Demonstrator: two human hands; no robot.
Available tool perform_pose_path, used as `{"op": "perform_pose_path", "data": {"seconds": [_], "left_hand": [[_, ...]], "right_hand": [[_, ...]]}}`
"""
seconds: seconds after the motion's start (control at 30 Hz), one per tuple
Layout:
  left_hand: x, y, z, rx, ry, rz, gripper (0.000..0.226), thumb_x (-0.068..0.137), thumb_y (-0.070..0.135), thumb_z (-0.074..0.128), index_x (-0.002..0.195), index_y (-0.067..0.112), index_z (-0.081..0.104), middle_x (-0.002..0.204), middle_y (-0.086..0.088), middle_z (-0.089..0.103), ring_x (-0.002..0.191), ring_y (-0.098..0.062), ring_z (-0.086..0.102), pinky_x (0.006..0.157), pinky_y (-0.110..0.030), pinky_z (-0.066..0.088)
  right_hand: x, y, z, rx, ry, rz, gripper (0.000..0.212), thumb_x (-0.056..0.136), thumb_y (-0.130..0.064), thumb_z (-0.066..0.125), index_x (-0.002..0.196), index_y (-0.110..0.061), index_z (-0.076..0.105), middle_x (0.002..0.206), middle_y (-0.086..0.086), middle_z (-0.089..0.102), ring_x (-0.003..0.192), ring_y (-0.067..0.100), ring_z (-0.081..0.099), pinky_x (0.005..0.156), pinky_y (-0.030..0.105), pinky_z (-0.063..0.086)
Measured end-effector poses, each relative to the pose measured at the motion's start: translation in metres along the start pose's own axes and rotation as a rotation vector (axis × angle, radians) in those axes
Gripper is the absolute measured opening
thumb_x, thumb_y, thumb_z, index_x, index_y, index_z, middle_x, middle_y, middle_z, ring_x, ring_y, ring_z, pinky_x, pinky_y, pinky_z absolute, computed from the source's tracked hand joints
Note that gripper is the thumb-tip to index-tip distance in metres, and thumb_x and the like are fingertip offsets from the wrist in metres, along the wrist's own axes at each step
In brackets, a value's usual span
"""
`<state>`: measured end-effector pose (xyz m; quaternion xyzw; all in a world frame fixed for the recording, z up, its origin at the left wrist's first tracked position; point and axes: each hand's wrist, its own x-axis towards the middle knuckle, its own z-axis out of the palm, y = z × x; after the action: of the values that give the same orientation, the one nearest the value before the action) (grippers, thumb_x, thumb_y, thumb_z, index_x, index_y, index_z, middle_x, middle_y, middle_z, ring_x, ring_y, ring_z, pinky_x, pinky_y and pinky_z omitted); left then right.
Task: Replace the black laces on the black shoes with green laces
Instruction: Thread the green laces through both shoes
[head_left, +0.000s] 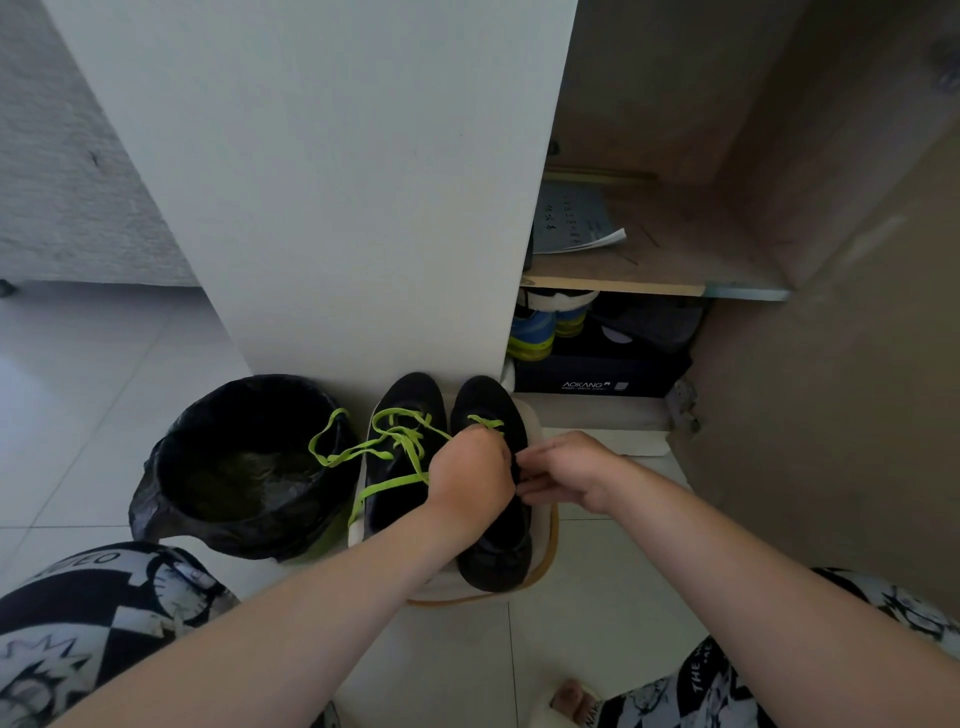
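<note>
Two black shoes stand side by side on a low white stool (540, 525), toes pointing away from me. The left shoe (395, 457) carries a loose green lace (387, 449) that trails off to the left. On the right shoe (493, 530) a short piece of green lace (485, 422) shows near the toe. My left hand (470, 475) sits over the right shoe's eyelets, fingers curled, pinching the green lace. My right hand (563, 473) meets it from the right, fingertips curled at the shoe's tongue. What the right fingers hold is hidden.
A bin lined with a black bag (244, 462) stands just left of the shoes. A white cabinet panel (332, 182) rises behind them. To the right, an open cupboard holds blue-yellow shoes (540, 327), a dark shoebox (597, 376) and a booklet (571, 221). My knees frame the bottom corners.
</note>
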<state>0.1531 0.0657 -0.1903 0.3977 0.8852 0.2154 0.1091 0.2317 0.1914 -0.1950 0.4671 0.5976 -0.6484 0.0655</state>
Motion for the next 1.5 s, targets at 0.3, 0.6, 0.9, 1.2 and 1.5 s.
{"op": "perform_pose_path", "data": {"seconds": [0.3,0.6,0.9,1.2,1.5], "left_hand": [[0.011,-0.004,-0.003,-0.069,-0.085,-0.033,0.017,0.089,0.019,0.058,0.086,0.019,0.075,0.086,0.003,0.069,0.081,-0.018,0.066,0.063,-0.03,0.054],[0.013,-0.007,-0.009,-0.037,-0.117,-0.102,0.013,0.087,0.017,0.059,0.077,0.01,0.062,0.069,-0.001,0.058,0.074,-0.02,0.065,0.054,-0.025,0.044],[0.012,-0.01,-0.001,-0.215,-0.126,-0.146,0.015,0.094,0.018,0.062,0.095,0.01,0.074,0.095,-0.005,0.072,0.092,-0.022,0.067,0.076,-0.029,0.051],[0.015,-0.019,0.001,-0.41,-0.089,-0.167,0.005,0.083,0.021,0.077,0.08,0.018,0.077,0.086,0.007,0.072,0.082,-0.009,0.066,0.074,-0.023,0.049],[0.02,-0.026,-0.012,-0.251,-0.16,-0.029,0.006,0.082,0.028,0.077,0.082,0.022,0.079,0.085,0.009,0.072,0.079,-0.005,0.065,0.068,-0.019,0.046]], "right_hand": [[-0.002,0.001,0.004,-0.025,0.016,-0.04,0.024,0.09,-0.01,0.074,0.11,0.001,0.072,0.103,0.022,0.072,0.077,0.026,0.072,0.062,0.029,0.06],[-0.002,0.0,0.01,-0.122,0.052,-0.108,0.019,0.087,-0.002,0.073,0.105,-0.006,0.071,0.089,0.02,0.073,0.069,0.023,0.072,0.062,0.03,0.061],[-0.001,0.002,0.005,-0.019,0.033,-0.106,0.015,0.097,-0.007,0.063,0.108,0.0,0.07,0.087,0.019,0.071,0.068,0.024,0.072,0.061,0.032,0.061],[0.001,0.006,0.003,0.102,-0.008,-0.022,0.009,0.097,-0.001,0.06,0.103,0.0,0.067,0.091,0.022,0.067,0.07,0.026,0.071,0.06,0.032,0.061],[0.004,0.003,0.001,-0.007,-0.037,-0.025,0.017,0.096,-0.005,0.065,0.11,0.003,0.067,0.084,0.015,0.067,0.062,0.02,0.067,0.054,0.027,0.058]]}}
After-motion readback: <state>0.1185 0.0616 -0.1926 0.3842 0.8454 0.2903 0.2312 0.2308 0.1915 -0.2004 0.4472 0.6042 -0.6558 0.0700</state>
